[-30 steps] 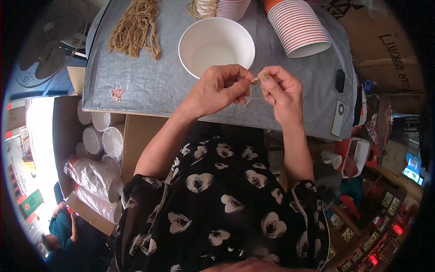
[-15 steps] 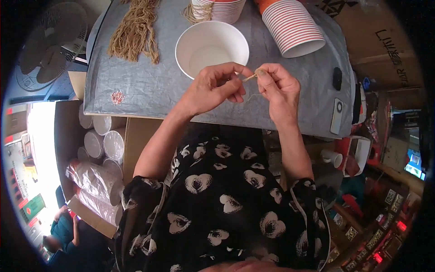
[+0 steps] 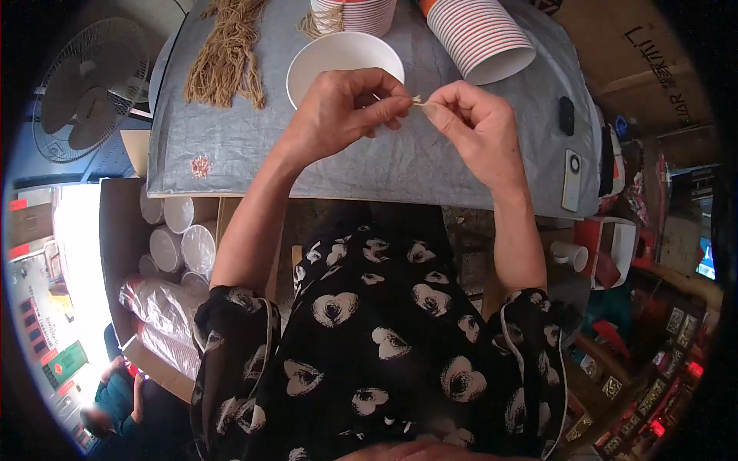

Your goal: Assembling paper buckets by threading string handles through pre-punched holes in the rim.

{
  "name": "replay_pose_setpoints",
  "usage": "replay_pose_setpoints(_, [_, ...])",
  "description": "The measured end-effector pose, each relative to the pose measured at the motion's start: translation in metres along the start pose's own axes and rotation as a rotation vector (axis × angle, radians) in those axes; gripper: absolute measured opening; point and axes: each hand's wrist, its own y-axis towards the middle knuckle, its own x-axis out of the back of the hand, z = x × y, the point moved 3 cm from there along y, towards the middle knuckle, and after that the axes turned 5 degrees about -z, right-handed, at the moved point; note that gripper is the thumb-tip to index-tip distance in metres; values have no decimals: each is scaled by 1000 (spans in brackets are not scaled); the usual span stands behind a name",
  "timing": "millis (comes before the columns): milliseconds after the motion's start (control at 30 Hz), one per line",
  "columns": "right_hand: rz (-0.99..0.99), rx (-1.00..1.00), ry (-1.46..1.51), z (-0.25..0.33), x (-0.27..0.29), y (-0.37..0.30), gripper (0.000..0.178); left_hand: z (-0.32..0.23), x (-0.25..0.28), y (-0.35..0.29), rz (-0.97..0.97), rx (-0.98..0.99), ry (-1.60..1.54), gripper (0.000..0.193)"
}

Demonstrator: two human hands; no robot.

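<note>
Your left hand (image 3: 342, 107) and your right hand (image 3: 478, 127) meet over the table, each pinching a short piece of tan cord (image 3: 418, 101) between thumb and forefinger. The cord bridges the small gap between your fingertips, just in front of the white bowl (image 3: 327, 58). It is probably twisted or knotted there, but your fingers cover too much of it to be sure. Your left hand's other fingers curl loosely beneath the pinch, and its knuckles overlap the bowl's near rim in this view.

Beyond the bowl stands a stack of red-and-white paper tubs (image 3: 370, 17), with loose tan strands (image 3: 319, 23) hanging at its left side. To the right of it, a second stack of tubs (image 3: 480, 38) lies on its side, its open mouth tilted toward you. Over on your left, a thick bundle of tan cord (image 3: 228, 61) is spread on the grey table cover (image 3: 430, 173), and nearer you is a little heap of red and white bits (image 3: 201, 167). Near the right edge lie a small black object (image 3: 566, 115) and a pale oblong device (image 3: 571, 180).

Past the table's left side, a carton (image 3: 157, 370) holds plastic-wrapped tubs (image 3: 157, 307), below a standing fan (image 3: 91, 84).
</note>
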Motion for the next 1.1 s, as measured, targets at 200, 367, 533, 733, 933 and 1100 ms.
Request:
replay_pose_setpoints(200, [-139,-95,263,2,15,-6,11,10,-6,-10,-91,-136,366,15])
replay_pose_setpoints(367, [-214,-51,606,10,27,-18,12,27,-15,-23,-283,-192,602,10])
replay_pose_setpoints(533, [-379,55,684,12,43,-36,13,21,-18,-30,-378,-151,816,9])
replay_pose_setpoints(733, [-429,-14,798,-18,56,-32,15,26,-11,-38,-467,-97,857,15])
replay_pose_setpoints(933, [-366,-48,1008,-38,46,-20,18,28,-23,-29,-480,-68,968,13])
replay_pose_setpoints(1100, [-221,-112,1296,-36,8,-8,16,25,-61,-25,-273,107,-165,26])
